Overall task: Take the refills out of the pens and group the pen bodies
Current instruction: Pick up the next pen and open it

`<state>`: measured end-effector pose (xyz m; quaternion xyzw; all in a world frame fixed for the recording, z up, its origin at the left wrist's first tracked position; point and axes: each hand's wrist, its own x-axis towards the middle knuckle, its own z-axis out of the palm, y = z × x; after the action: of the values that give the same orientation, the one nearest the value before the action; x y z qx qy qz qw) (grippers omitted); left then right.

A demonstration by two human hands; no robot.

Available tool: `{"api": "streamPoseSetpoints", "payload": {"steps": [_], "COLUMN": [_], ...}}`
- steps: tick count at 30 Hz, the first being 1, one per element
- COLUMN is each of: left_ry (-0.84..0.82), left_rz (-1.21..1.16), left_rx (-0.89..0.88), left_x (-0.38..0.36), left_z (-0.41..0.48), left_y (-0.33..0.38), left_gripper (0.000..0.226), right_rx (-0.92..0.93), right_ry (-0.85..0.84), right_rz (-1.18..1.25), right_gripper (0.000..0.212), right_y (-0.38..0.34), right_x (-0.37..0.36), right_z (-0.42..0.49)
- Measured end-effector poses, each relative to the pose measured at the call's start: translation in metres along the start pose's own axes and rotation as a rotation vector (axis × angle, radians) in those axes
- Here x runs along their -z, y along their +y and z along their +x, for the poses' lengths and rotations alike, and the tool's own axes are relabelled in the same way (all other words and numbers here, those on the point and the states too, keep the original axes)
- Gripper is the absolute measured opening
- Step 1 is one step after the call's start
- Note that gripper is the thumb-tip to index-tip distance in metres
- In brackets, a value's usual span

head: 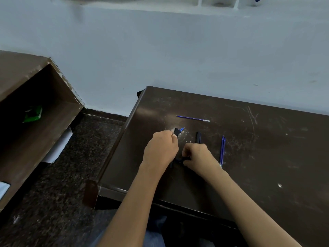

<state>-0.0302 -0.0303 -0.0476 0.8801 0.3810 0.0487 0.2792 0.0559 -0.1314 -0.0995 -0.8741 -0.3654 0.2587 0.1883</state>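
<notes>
Left hand (161, 148) closed round a black pen (176, 132), blue tip poking out past the knuckles, up & to the right. Just right of it, right hand (197, 155) curled shut on a dark pen part (179, 159) at its lower left; can't tell which part. Black pen body (198, 137) lies just beyond right hand's knuckles. Single blue refill (193, 118) farther out, past both hands. 2 blue refills (222, 151) side by side, touching, just right of right hand. All on dark scratched desk (267, 157).
</notes>
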Motion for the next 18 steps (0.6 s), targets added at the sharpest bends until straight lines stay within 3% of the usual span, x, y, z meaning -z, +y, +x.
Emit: {"api": "streamPoseSetpoints", "payload": {"steps": [4, 8, 12, 18], "left_ry": [-0.046, -0.069, -0.058, -0.161], "left_rz": [-0.026, -0.115, -0.105, -0.113], "left_rx": [-0.074, -0.15, -0.166, -0.143], "left_x": [0.001, 0.003, 0.002, -0.003], "left_z": [-0.002, -0.003, -0.004, -0.004], "left_y": [-0.002, -0.001, -0.001, 0.007], "left_gripper": [0.029, 0.022, 0.022, 0.028], "right_rx": [-0.128, -0.213, -0.223, -0.251], "right_ry": [0.18, 0.074, -0.037, 0.0], "right_rz": [0.496, 0.921, 1.262, 1.333], "right_gripper": [0.016, 0.032, 0.027, 0.027], "right_y": [-0.007, -0.01, -0.014, -0.017], "right_x": [0.018, 0.024, 0.026, 0.027], "right_z": [0.001, -0.004, -0.004, -0.003]}}
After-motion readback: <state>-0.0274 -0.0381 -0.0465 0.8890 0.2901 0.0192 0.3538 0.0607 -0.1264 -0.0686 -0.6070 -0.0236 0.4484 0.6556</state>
